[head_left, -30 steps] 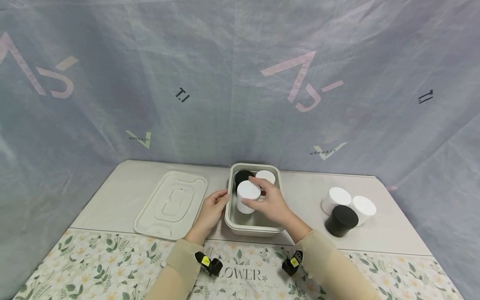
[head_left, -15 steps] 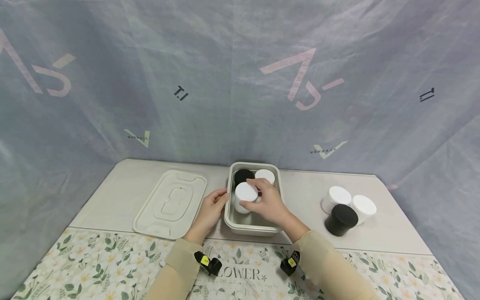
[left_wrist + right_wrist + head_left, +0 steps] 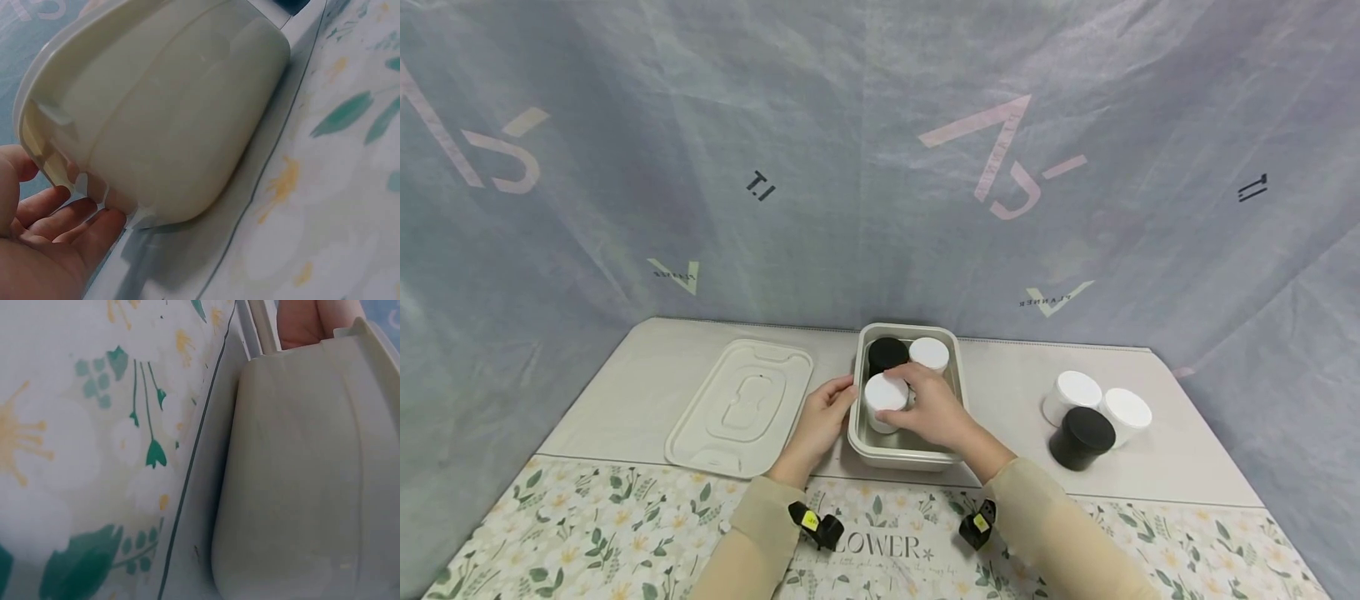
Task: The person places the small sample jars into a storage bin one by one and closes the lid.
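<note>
In the head view my right hand (image 3: 934, 408) grips a white-lidded jar (image 3: 883, 390) between thumb and fingers, inside a cream plastic container (image 3: 912, 458). That jar stands low, in the container's left part; its base is hidden. Behind it are a black jar (image 3: 887, 353) and another white jar (image 3: 929, 353). My left hand (image 3: 820, 421) holds the container's left rim. From the left wrist view, the thumb is at the rim and the fingertips (image 3: 112, 219) press the side wall beneath. The right wrist view shows mostly the container's outer wall (image 3: 300, 475); the right hand is hidden there.
A cream lid (image 3: 741, 408) lies flat left of the container. To the right stand two white jars (image 3: 1077, 392) (image 3: 1126, 415) and a black jar (image 3: 1082, 437), close together. A floral mat (image 3: 610, 533) covers the front, and a grey cloth (image 3: 850, 167) hangs behind.
My right hand has moved the white jar a little left and down into the container. The left hand stays on the rim.
</note>
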`<act>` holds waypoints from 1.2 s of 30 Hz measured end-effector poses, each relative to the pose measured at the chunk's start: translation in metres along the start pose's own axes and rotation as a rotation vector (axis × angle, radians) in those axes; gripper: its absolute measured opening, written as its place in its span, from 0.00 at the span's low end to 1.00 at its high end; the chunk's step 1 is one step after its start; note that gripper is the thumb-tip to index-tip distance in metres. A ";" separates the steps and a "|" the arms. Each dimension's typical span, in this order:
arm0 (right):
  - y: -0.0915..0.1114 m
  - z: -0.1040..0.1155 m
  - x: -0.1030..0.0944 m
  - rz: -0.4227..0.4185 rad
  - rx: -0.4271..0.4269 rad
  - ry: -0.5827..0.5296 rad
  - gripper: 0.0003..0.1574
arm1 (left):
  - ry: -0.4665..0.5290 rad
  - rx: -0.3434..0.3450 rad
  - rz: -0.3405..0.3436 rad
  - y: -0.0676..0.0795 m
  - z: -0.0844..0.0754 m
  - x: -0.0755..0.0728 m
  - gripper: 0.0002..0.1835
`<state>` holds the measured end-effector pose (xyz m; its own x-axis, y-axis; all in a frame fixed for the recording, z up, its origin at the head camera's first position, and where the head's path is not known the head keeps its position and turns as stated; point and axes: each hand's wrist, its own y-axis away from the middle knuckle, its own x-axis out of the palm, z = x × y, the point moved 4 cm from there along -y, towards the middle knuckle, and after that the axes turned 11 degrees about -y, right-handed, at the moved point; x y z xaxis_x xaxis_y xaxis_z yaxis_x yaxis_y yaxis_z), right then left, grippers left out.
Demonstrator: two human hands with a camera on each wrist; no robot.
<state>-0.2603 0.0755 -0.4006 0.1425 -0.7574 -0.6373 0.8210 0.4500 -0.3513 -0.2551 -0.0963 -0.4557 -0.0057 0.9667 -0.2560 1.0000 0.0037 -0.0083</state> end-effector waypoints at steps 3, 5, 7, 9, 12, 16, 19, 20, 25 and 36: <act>0.000 0.001 0.001 0.009 -0.001 0.025 0.33 | -0.003 0.007 -0.001 0.001 -0.001 0.000 0.21; 0.000 0.002 0.001 0.011 0.004 0.041 0.32 | 0.005 0.001 0.003 0.001 -0.002 -0.001 0.21; 0.001 0.003 0.001 0.008 0.008 0.062 0.31 | 0.013 -0.003 0.008 0.002 -0.006 -0.001 0.21; 0.001 0.003 0.001 0.006 0.012 0.083 0.29 | 0.012 -0.001 0.011 0.006 -0.013 -0.003 0.21; 0.001 0.005 0.000 0.002 0.013 0.114 0.27 | 0.010 -0.001 0.014 0.012 -0.024 -0.005 0.20; 0.002 0.006 -0.001 -0.002 0.018 0.149 0.25 | -0.001 0.000 0.013 0.018 -0.034 -0.006 0.20; 0.004 0.007 -0.002 -0.005 0.027 0.172 0.25 | -0.005 0.000 0.012 0.020 -0.036 -0.007 0.20; 0.004 0.007 -0.002 -0.007 0.029 0.174 0.25 | -0.006 0.000 0.013 0.020 -0.037 -0.007 0.20; 0.004 0.006 -0.002 -0.008 0.035 0.177 0.24 | -0.016 -0.001 0.011 0.016 -0.031 -0.006 0.20; 0.005 0.007 -0.002 -0.001 0.031 0.248 0.22 | -0.020 0.005 -0.004 0.001 -0.003 0.000 0.21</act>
<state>-0.2522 0.0765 -0.3960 0.0048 -0.6167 -0.7872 0.8381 0.4319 -0.3332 -0.2538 -0.0957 -0.4525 -0.0096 0.9613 -0.2754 0.9999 0.0061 -0.0138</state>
